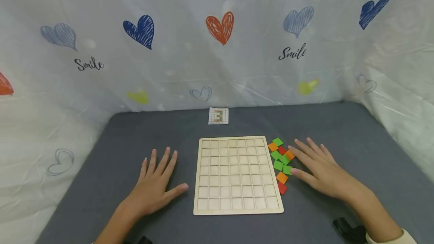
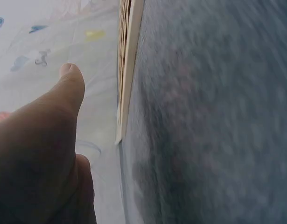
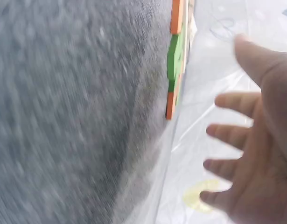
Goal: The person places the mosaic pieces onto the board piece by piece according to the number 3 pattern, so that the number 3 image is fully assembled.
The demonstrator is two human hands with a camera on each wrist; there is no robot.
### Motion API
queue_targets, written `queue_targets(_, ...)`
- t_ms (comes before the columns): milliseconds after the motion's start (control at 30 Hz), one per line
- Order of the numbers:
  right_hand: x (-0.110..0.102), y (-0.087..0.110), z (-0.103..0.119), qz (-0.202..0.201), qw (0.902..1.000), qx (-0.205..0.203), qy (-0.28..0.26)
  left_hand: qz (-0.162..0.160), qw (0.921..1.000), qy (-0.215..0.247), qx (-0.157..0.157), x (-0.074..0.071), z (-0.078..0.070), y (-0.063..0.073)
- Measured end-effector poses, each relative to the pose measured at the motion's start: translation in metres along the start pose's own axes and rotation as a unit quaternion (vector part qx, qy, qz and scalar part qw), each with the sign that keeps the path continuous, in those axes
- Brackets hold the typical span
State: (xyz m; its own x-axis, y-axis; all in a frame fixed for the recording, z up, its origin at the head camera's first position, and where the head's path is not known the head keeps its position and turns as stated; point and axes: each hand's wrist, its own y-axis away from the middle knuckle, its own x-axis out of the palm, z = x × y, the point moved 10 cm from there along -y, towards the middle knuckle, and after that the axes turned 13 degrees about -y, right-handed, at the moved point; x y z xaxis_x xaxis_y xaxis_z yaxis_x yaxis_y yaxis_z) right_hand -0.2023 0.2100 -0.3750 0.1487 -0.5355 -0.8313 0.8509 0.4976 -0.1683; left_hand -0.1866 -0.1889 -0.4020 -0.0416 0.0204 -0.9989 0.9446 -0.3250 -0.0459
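A square wooden grid board [image 1: 238,212] lies on the grey table between the two hands. Along its right edge sits a loose cluster of small square tiles in green [image 1: 278,165], orange [image 1: 281,177] and red [image 1: 282,188]. My left hand [image 1: 151,189], fingers spread, is left of the board and holds nothing. On the other side, my right hand [image 1: 320,168] has its fingers extended beside the tiles; the head view does not settle whether its fingertips touch them. In the right wrist view the right hand [image 3: 260,149] looks raised off the table, its fingers apart.
A small printed card [image 1: 218,116] with a coloured grid pattern lies behind the board. The grey tablecloth [image 1: 162,127] reaches back to a whitish sheet [image 1: 179,67] printed with hearts and "Smile". A black strap device [image 1: 349,231] is by the right wrist.
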Motion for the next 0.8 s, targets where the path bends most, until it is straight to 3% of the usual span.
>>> queue_targets(167,0.0,-0.003,0.032,-0.026,0.9895,-0.142,0.011,0.009,0.9993,0.012,0.033,0.0,-0.021,-0.004)
queue_targets(267,0.008,-0.006,0.041,0.003,0.9849,-0.173,-0.004,0.028,0.9978,0.017,0.057,0.003,-0.034,-0.006)
queue_targets(500,0.025,-0.012,0.046,0.056,0.984,-0.169,-0.013,0.095,0.9887,0.051,0.104,0.014,-0.055,-0.01)
queue_targets(667,0.032,-0.016,0.046,0.082,0.9847,-0.153,-0.012,0.14,0.9824,0.065,0.105,0.025,-0.056,-0.011)
queue_targets(800,0.031,-0.02,0.042,0.099,0.9874,-0.122,-0.017,0.158,0.9799,0.063,0.104,0.028,-0.056,-0.012)
